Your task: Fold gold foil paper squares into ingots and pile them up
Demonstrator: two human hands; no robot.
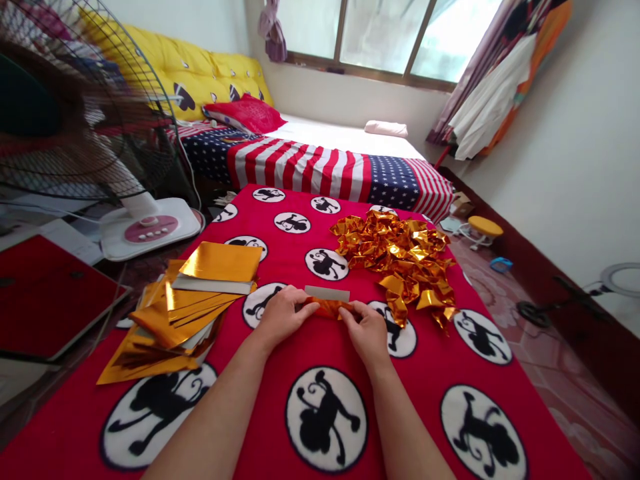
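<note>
centrally, the left hand and right hand pinch opposite ends of a gold foil strip, apparently to keep it taut.

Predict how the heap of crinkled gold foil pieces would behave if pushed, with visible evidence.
The heap of crinkled gold foil pieces would probably spread apart, since the pieces appear loosely piled. It is likely light for its bulk, as the pieces look thin with gaps between. Angular folds suggest they would catch on each other rather than roll.
</note>
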